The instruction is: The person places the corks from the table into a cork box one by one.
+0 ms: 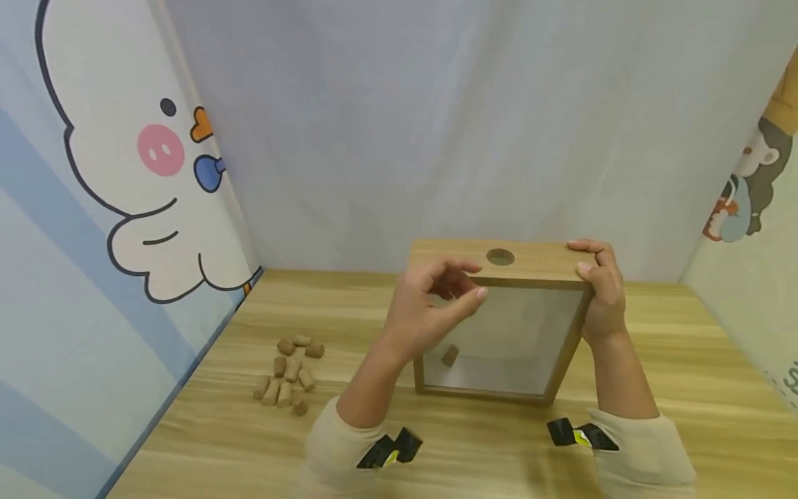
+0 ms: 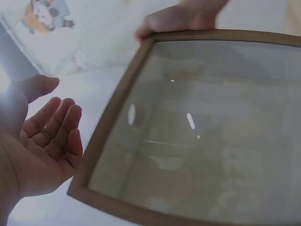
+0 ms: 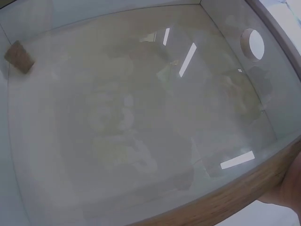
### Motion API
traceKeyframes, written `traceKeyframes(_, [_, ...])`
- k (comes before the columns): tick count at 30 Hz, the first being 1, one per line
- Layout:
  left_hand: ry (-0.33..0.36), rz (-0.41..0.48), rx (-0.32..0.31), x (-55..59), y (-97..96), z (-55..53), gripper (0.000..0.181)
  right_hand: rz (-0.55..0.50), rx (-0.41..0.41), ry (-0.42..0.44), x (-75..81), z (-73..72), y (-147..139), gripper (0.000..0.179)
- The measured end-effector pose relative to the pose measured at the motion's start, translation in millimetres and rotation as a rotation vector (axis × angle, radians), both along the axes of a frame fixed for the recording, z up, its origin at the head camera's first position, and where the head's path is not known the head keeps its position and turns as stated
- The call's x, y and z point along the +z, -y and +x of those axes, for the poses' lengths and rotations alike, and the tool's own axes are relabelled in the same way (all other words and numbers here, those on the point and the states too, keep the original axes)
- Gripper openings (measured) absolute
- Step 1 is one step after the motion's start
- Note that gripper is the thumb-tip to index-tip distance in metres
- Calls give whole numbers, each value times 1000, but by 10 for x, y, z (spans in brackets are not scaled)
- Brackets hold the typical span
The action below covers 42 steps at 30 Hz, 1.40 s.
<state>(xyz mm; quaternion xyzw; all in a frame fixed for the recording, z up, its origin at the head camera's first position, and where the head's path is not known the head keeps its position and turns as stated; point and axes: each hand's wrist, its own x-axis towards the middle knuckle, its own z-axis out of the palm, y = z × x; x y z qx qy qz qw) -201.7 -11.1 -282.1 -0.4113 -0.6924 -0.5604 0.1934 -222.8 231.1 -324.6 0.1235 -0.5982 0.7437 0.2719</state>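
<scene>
A wooden-framed box (image 1: 542,262) with a clear front panel stands on the table, a round hole (image 1: 501,257) in its top. One cork (image 1: 450,356) shows low at the left inside it, and in the right wrist view that cork (image 3: 19,57) is near a corner. My left hand (image 1: 430,305) is raised by the box's upper left front, thumb and fingers apart. In the left wrist view the left hand (image 2: 44,141) has loosely bent fingers and an empty palm. My right hand (image 1: 605,294) grips the top right corner of the box.
A loose cluster of several corks (image 1: 292,369) lies on the wooden table (image 1: 206,430), left of the box. Behind the table hangs a pale curtain (image 1: 436,125). Walls with cartoon prints (image 1: 125,138) stand at both sides.
</scene>
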Motion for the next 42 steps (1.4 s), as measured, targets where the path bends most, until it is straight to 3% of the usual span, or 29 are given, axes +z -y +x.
traceKeyframes(4, [3,-129,55,-234,141,83,21,-10,-3,-5,4,-16,0,30])
traceKeyframes(13, [104,-342,92,-732,493,88,27,9,-9,23,-2,-2,-23,30])
traceKeyframes(19, [247,-444,134,-994,759,87,34,-8,12,27,-24,17,-47,30])
traceKeyframes(23, [323,-417,150,-1152,919,0,32,1,12,12,-30,7,-51,31])
traceKeyframes(29, [388,-400,184,-1303,1105,-161,35,6,25,-18,-17,-34,-50,31])
traceKeyframes(37, [520,-481,215,-1462,1260,-361,44,-11,29,-18,-12,-19,-17,30])
traceKeyframes(42, [584,-535,187,-1548,1275,-485,47,-2,28,-7,-2,-1,-12,30])
